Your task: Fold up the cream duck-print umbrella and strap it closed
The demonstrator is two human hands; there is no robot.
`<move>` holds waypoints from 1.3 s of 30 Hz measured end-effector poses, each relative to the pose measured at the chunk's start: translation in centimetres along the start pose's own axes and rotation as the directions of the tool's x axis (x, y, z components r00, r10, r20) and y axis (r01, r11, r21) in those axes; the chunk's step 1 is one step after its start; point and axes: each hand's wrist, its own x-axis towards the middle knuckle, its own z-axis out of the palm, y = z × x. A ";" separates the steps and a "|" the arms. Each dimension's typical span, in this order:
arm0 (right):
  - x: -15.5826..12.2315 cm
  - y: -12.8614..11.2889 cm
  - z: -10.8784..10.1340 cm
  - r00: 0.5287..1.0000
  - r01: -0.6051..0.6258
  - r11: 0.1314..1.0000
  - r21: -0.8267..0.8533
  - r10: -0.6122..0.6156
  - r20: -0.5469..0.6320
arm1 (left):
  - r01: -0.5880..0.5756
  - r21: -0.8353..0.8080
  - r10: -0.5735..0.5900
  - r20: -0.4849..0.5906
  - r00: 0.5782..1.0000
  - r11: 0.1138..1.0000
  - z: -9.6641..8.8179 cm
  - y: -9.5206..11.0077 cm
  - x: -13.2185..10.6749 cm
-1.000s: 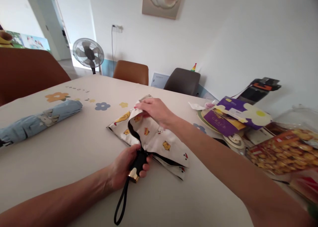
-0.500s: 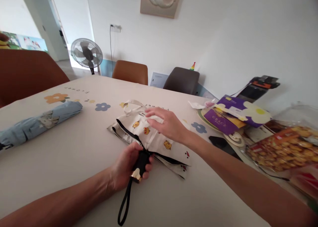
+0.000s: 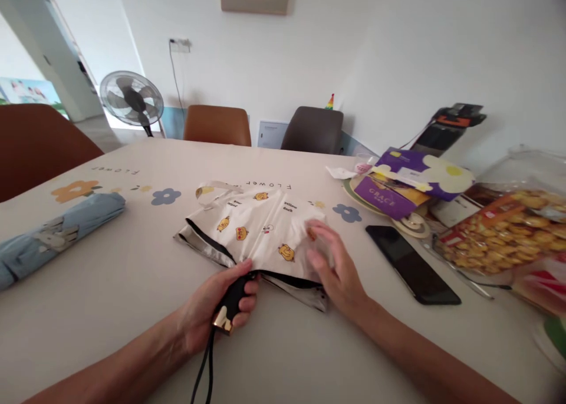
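A cream folding umbrella [image 3: 265, 230] printed with yellow ducks lies on the table, its canopy loose and spread in folds. Its black handle [image 3: 232, 301], with a gold end and a wrist strap, is wrapped by the fingers of my left hand [image 3: 216, 304]. My right hand [image 3: 338, 271] rests at the canopy's right edge, fingers bent and apart, touching the fabric. A closed light-blue umbrella [image 3: 62, 233] lies on the table at the left.
A black phone [image 3: 411, 265] lies to the right. Beyond it are a purple box [image 3: 380, 194], a bag of snacks [image 3: 508, 227] and a dark appliance [image 3: 446, 130]. Chairs [image 3: 216, 125] and a fan [image 3: 132, 97] stand past the table [image 3: 132, 327].
My right hand has moved from above the canopy's middle to its right edge, and the canopy there lies more spread. My left hand still grips the handle. The view has shifted right.
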 end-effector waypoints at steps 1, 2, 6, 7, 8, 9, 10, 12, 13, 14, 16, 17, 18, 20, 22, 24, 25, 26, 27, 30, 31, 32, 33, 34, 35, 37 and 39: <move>0.2 0.4 -0.1 0.989 -0.125 0.992 0.032 0.128 -0.079 | 0.007 -0.016 -0.007 -0.001 1.000 1.000 0.0 0.0 0.0; 0.4 0.8 -0.3 0.961 -0.231 0.971 0.065 0.238 -0.141 | 0.009 -0.029 -0.010 -0.003 1.000 1.000 0.0 0.0 -0.1; 1.1 1.1 -1.1 0.817 -0.537 0.819 0.200 0.565 -0.117 | 0.013 -0.049 -0.013 0.012 1.000 0.999 -0.2 0.0 0.0; 1.2 0.9 -1.3 0.786 -0.588 0.778 0.222 0.614 -0.068 | 0.010 -0.047 -0.009 0.013 1.000 0.999 -0.2 0.0 0.0; 1.2 0.6 -1.4 0.752 -0.638 0.728 0.250 0.659 -0.003 | 0.006 -0.042 -0.005 0.014 1.000 0.999 -0.2 0.0 0.0; 1.3 0.4 -1.4 0.707 -0.692 0.662 0.290 0.703 0.082 | 0.002 -0.036 -0.002 0.011 1.000 0.999 -0.2 0.1 0.0; 1.4 0.1 -1.5 0.649 -0.746 0.573 0.339 0.739 0.181 | -0.002 -0.030 0.002 0.009 1.000 1.000 -0.1 0.1 0.0; 1.6 -0.3 -1.7 0.514 -0.839 0.353 0.413 0.762 0.393 | -0.007 -0.023 0.007 0.008 1.000 1.000 -0.1 0.0 0.0; 1.8 -0.4 -1.9 0.459 -0.866 0.258 0.427 0.750 0.477 | -0.008 -0.024 0.009 0.009 1.000 1.000 -0.1 0.0 -0.1; 2.0 -0.5 -2.1 0.427 -0.877 0.195 0.440 0.735 0.527 | -0.007 -0.027 0.007 0.010 1.000 1.000 0.0 0.0 -0.1; 2.5 -0.6 -2.8 0.451 -0.850 0.161 0.502 0.715 0.534 | -0.004 -0.033 0.004 0.011 1.000 0.999 0.0 0.0 -0.2; 2.7 -0.6 -3.2 0.496 -0.814 0.171 0.555 0.701 0.513 | -0.003 -0.034 0.003 0.008 1.000 0.999 0.0 0.0 -0.3; 2.9 -0.7 -3.5 0.551 -0.767 0.185 0.615 0.681 0.483 | -0.003 -0.032 0.003 0.006 1.000 0.999 0.1 0.0 -0.3; 3.1 -0.9 -4.0 0.613 -0.702 0.183 0.689 0.647 0.453 | -0.008 -0.023 0.009 0.004 1.000 1.000 0.1 0.0 -0.3; 3.2 -1.3 -4.2 0.588 -0.720 0.131 0.682 0.637 0.499 | -0.012 -0.013 0.012 0.004 1.000 1.000 0.1 0.0 -0.2; 3.4 -1.8 -4.1 0.539 -0.759 0.082 0.646 0.636 0.552 | -0.010 -0.005 0.010 0.011 1.000 1.000 0.0 0.0 -0.2; 3.6 -2.2 -4.1 0.537 -0.762 0.085 0.642 0.637 0.553 | -0.005 -0.003 0.005 0.020 1.000 1.000 -0.1 0.0 -0.2; 3.9 -2.6 -4.0 0.555 -0.751 0.109 0.651 0.640 0.532 | 0.001 -0.002 -0.001 0.033 0.999 1.000 -0.2 0.0 -0.2; 4.3 -3.1 -3.9 0.590 -0.724 0.152 0.673 0.642 0.489 | 0.004 -0.003 -0.004 0.047 0.999 1.000 -0.3 0.0 -0.2; 6.4 -4.8 -3.4 0.716 -0.622 0.319 0.715 0.602 0.354 | 0.005 -0.012 -0.005 0.075 0.997 1.000 -0.4 0.1 -0.3; 7.2 -5.4 -3.1 0.735 -0.598 0.353 0.720 0.598 0.318 | 0.004 -0.016 -0.003 0.079 0.997 1.000 -0.4 0.1 -0.3; 8.1 -6.0 -2.6 0.750 -0.578 0.364 0.730 0.588 0.301 | 0.001 -0.022 0.000 0.084 0.996 1.000 -0.3 0.1 -0.4; 8.9 -6.5 -2.0 0.773 -0.551 0.365 0.751 0.562 0.294 | -0.001 -0.028 0.003 0.089 0.996 1.000 -0.3 0.2 -0.4; 9.7 -6.9 -1.3 0.793 -0.516 0.352 0.781 0.541 0.280 | -0.002 -0.033 0.006 0.093 0.996 0.999 -0.3 0.2 -0.4; 10.5 -7.3 -0.5 0.807 -0.490 0.331 0.806 0.522 0.276 | -0.003 -0.037 0.007 0.096 0.995 0.999 -0.3 0.3 -0.4; 11.9 -7.8 1.2 0.824 -0.462 0.303 0.833 0.495 0.277 | -0.003 -0.040 0.007 0.100 0.995 0.999 -0.3 0.4 -0.3; 12.9 -8.1 3.0 0.845 -0.436 0.290 0.852 0.458 0.277 | 0.004 -0.036 0.000 0.100 0.995 0.999 -0.3 0.4 -0.3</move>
